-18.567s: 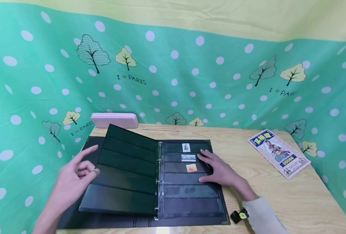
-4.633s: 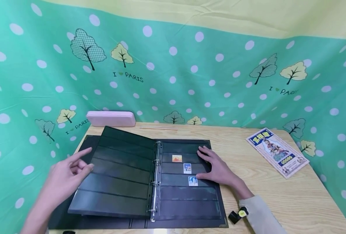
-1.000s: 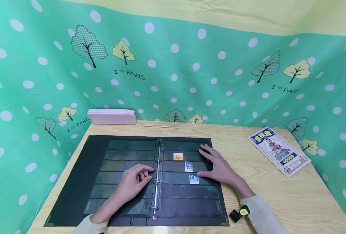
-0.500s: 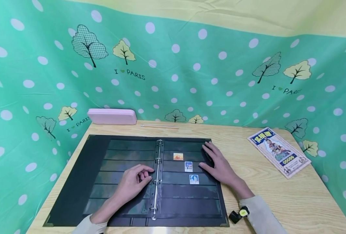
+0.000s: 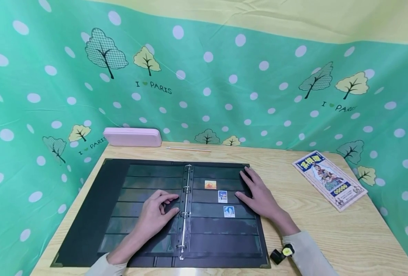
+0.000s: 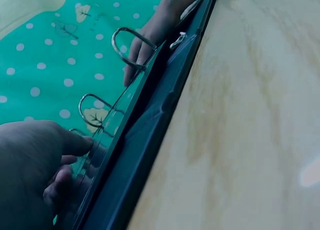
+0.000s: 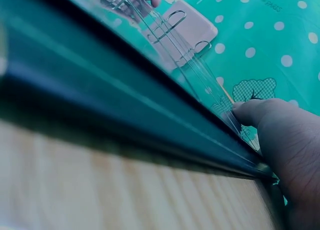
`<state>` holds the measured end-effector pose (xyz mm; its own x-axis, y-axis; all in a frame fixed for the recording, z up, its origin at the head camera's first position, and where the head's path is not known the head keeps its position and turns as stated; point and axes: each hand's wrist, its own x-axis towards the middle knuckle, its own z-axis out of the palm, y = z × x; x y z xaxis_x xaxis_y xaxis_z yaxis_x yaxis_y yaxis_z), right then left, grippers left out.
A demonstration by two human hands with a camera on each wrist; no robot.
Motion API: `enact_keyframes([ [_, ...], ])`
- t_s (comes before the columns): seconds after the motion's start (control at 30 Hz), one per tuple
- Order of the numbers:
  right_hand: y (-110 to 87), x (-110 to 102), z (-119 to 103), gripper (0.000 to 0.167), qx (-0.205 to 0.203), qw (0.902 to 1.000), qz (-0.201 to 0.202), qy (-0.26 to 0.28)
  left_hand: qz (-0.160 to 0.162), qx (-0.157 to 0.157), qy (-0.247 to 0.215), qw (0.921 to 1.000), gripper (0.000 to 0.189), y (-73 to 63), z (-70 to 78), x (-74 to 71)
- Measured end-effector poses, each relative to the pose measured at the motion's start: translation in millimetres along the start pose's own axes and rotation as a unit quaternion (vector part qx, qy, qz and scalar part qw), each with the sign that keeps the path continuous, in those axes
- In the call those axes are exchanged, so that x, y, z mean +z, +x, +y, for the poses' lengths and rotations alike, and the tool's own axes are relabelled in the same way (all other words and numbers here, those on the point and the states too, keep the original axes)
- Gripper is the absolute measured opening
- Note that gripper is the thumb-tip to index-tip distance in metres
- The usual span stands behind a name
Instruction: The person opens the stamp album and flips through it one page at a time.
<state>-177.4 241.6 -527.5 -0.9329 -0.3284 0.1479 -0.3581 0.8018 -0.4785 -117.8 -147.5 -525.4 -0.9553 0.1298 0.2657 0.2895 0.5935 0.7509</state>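
A black stamp album (image 5: 86, 214) with a ring binding lies open and flat on the table. On its right page sit an orange stamp (image 5: 210, 184), a blue-purple stamp (image 5: 222, 196) and a light-blue stamp (image 5: 229, 211), each in its own strip row. My left hand (image 5: 155, 214) lies over the left page just beside the metal rings (image 5: 185, 203), its fingers loosely bent and holding nothing visible. At the right page's outer edge rests my right hand (image 5: 262, 197), fingers spread and the thumb pointing towards the stamps. In the left wrist view the rings stand up between both hands.
Behind the album are a pink case (image 5: 132, 137) and a thin pencil (image 5: 188, 149). A printed booklet (image 5: 329, 180) lies at the right of the wooden table (image 5: 314, 234). A green dotted curtain (image 5: 210, 76) hangs behind and at the sides.
A raised page now lies flat on the left, and the right page bears partly different stamps than at first. My left hand came inward to the rings; my right thumb drew back from the light-blue stamp.
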Motion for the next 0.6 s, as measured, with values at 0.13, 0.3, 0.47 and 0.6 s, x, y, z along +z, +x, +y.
enact_keyframes([
  [0.13, 0.6, 0.2, -0.8, 0.084, 0.001, 1.0, -0.003, -0.002, 0.014, 0.006, 0.035, 0.9993, 0.043, -0.4, -0.7, 0.1],
  [0.3, 1.2, 0.2, -1.6, 0.085, -0.004, 0.9999, -0.009, -0.003, 0.011, 0.017, 0.054, 0.9983, 0.061, -0.5, -2.8, -1.9],
  [0.47, 0.3, 0.4, -0.8, 0.083, -0.012, 0.9999, -0.011, -0.004, -0.015, 0.018, 0.069, 0.9973, 0.072, -2.0, -3.9, -2.6],
  [0.6, 0.0, 0.5, 0.1, 0.082, -0.013, 0.9999, -0.01, -0.001, -0.014, 0.034, 0.084, 0.9958, 0.071, -3.1, -4.5, -1.7],
])
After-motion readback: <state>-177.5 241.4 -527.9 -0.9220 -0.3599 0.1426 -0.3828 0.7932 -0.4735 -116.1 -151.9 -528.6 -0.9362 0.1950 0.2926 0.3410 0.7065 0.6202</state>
